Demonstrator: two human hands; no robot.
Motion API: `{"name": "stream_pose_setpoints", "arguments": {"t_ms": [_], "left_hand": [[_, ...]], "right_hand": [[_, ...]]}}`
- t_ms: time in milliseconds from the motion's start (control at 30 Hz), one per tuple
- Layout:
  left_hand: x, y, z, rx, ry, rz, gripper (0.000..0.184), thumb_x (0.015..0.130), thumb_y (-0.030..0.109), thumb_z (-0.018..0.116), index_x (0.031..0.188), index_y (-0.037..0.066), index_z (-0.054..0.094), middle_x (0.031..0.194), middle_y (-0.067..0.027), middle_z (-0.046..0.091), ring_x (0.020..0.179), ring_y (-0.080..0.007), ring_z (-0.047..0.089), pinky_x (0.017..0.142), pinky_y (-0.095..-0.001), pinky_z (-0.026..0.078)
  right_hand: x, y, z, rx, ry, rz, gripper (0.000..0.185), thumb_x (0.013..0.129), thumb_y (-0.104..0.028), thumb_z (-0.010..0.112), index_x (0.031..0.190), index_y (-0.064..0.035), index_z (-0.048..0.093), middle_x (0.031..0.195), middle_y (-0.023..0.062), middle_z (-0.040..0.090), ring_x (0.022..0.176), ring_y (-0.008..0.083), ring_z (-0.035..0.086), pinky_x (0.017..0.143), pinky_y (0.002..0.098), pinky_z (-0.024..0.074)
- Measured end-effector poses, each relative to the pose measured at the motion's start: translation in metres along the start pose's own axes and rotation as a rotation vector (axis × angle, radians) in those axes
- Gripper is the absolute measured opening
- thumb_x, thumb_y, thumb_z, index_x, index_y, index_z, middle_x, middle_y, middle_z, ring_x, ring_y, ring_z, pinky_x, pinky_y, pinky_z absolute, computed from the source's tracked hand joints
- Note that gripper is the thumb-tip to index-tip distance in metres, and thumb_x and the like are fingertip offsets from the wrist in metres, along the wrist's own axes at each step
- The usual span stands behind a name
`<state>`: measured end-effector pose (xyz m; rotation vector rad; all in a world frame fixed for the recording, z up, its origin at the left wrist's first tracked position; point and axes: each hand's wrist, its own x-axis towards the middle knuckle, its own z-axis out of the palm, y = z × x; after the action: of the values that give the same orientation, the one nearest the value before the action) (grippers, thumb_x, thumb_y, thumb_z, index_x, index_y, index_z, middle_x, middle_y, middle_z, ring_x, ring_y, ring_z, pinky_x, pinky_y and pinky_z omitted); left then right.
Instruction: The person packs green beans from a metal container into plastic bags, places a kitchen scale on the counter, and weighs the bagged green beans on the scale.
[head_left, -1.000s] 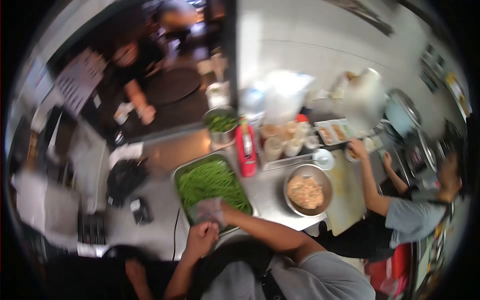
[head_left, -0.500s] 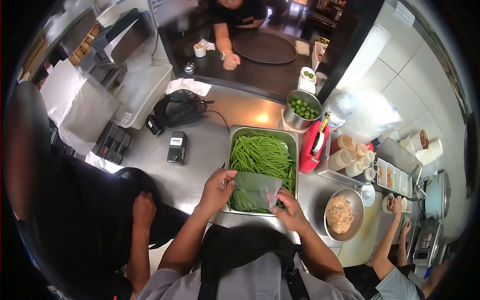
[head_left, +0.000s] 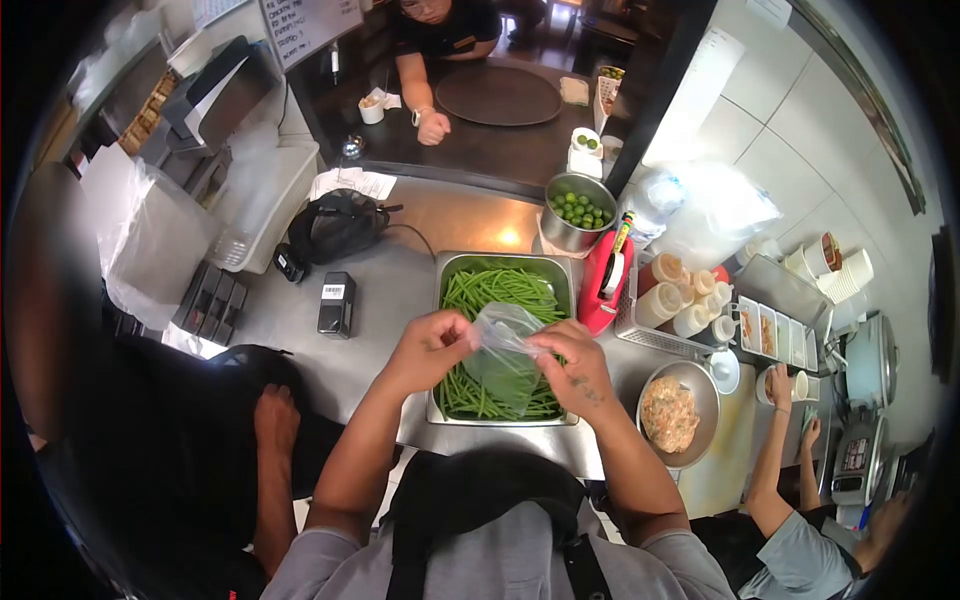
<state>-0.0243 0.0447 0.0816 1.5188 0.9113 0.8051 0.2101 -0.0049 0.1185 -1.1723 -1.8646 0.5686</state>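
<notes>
L hand (head_left: 432,351) & R hand (head_left: 573,370) pinching, nr e/o.

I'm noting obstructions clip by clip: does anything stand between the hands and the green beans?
Yes: the clear plastic bag, pinched by the left hand and right hand, hangs over the middle of the green beans in the metal tray. Nothing else visible does.

Warm glare flares on the steel tabletop (head_left: 392,295) as pale light washes the tiled wall (head_left: 790,165), while the area behind the round tray (head_left: 500,95) lies dim; green beans (head_left: 500,288) look crisp, the left edge smears, and fisheye curves fade into black corners.
</notes>
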Motion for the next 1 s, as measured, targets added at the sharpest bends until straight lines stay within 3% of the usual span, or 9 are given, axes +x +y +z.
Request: {"name": "stream_pose_setpoints", "arguments": {"t_ms": [167, 300, 367, 433, 467, 633, 767, 867, 1000], "left_hand": [[-0.024, 0.001, 0.008, -0.071, -0.043, 0.051, 0.004, 0.083, 0.001, 0.064, 0.081, 0.002, 0.06, 0.077, 0.0016, 0.058, 0.073, -0.0073, 0.053, 0.07, -0.0232, 0.042], [-0.027, -0.001, 0.007, -0.256, 0.068, -0.286, 0.016, 0.083, 0.013, 0.069, 0.084, 0.001, 0.058, 0.071, 0.0002, 0.057, 0.063, -0.0075, 0.052, 0.057, -0.0219, 0.042], [-0.022, 0.004, 0.004, -0.303, 0.137, -0.276, 0.026, 0.082, 0.024, 0.07, 0.086, 0.002, 0.058, 0.07, -0.0028, 0.058, 0.059, -0.0106, 0.055, 0.052, -0.0263, 0.044], [-0.019, 0.021, 0.005, 0.304, 0.025, -0.189, 0.036, 0.078, 0.031, 0.074, 0.088, 0.001, 0.058, 0.07, -0.0051, 0.058, 0.06, -0.0134, 0.057, 0.053, -0.0286, 0.045], [-0.023, 0.035, 0.007, 0.355, -0.01, -0.166, 0.037, 0.074, 0.032, 0.076, 0.085, 0.001, 0.059, 0.067, -0.0063, 0.058, 0.059, -0.0151, 0.057, 0.054, -0.0305, 0.045], [-0.024, -0.003, 0.009, 0.4, -0.13, -0.196, 0.012, 0.079, 0.008, 0.068, 0.084, 0.002, 0.058, 0.065, -0.0022, 0.056, 0.058, -0.0088, 0.053, 0.052, -0.0249, 0.041], [-0.022, 0.007, 0.014, 0.293, 0.134, -0.171, 0.008, 0.082, 0.008, 0.061, 0.081, 0.001, 0.057, 0.063, -0.0084, 0.057, 0.056, -0.0166, 0.053, 0.055, -0.0303, 0.042], [-0.022, 0.026, 0.017, 0.223, 0.249, 0.028, 0.009, 0.087, 0.005, 0.057, 0.086, 0.001, 0.05, 0.066, -0.0063, 0.053, 0.059, -0.0112, 0.048, 0.056, -0.0265, 0.039], [-0.028, 0.063, 0.018, 0.14, 0.311, 0.028, 0.005, 0.09, 0.002, 0.054, 0.087, 0.002, 0.05, 0.067, 0.0009, 0.048, 0.06, -0.0054, 0.042, 0.055, -0.0216, 0.036]], "right_hand": [[-0.012, 0.005, 0.006, 0.07, 0.176, 0.109, 0.022, 0.074, 0.004, 0.061, 0.092, -0.0059, 0.067, 0.102, 0.0111, 0.057, 0.099, 0.0254, 0.056, 0.087, 0.0335, 0.044], [-0.033, 0.003, 0.008, 0.202, -0.119, 0.146, 0.021, 0.076, 0.005, 0.062, 0.094, -0.0043, 0.067, 0.112, 0.0112, 0.055, 0.101, 0.0239, 0.056, 0.088, 0.0315, 0.0444], [-0.042, -0.008, 0.014, 0.265, -0.195, 0.132, 0.022, 0.077, 0.006, 0.062, 0.096, -0.0037, 0.067, 0.112, 0.0111, 0.055, 0.099, 0.0207, 0.058, 0.083, 0.0286, 0.0467], [-0.051, -0.019, 0.019, 0.298, -0.215, 0.204, 0.018, 0.076, 0.004, 0.065, 0.091, -0.0043, 0.068, 0.115, 0.0118, 0.057, 0.099, 0.023, 0.059, 0.084, 0.0323, 0.0479], [-0.055, -0.02, 0.019, 0.299, -0.219, 0.204, 0.018, 0.076, 0.004, 0.065, 0.091, -0.0043, 0.068, 0.115, 0.0118, 0.057, 0.099, 0.023, 0.059, 0.084, 0.0323, 0.0479], [-0.062, -0.007, 0.019, 0.116, -0.067, 0.159, 0.018, 0.079, 0.001, 0.064, 0.096, -0.0037, 0.066, 0.114, 0.0142, 0.056, 0.092, 0.0257, 0.062, 0.076, 0.0317, 0.0506], [-0.063, -0.003, 0.014, 0.166, -0.085, 0.225, 0.017, 0.079, 0.003, 0.061, 0.095, -0.0027, 0.066, 0.097, 0.0128, 0.062, 0.085, 0.0275, 0.062, 0.07, 0.0325, 0.0503], [-0.047, -0.018, 0.008, 0.125, -0.002, 0.124, 0.019, 0.078, 0.005, 0.06, 0.094, -0.0029, 0.065, 0.091, 0.0113, 0.063, 0.082, 0.0265, 0.061, 0.068, 0.0318, 0.0498], [-0.032, -0.025, 0.001, 0.081, 0.093, 0.065, 0.019, 0.077, 0.007, 0.06, 0.093, -0.0027, 0.065, 0.091, 0.0107, 0.063, 0.08, 0.0244, 0.061, 0.067, 0.031, 0.0496]]}}
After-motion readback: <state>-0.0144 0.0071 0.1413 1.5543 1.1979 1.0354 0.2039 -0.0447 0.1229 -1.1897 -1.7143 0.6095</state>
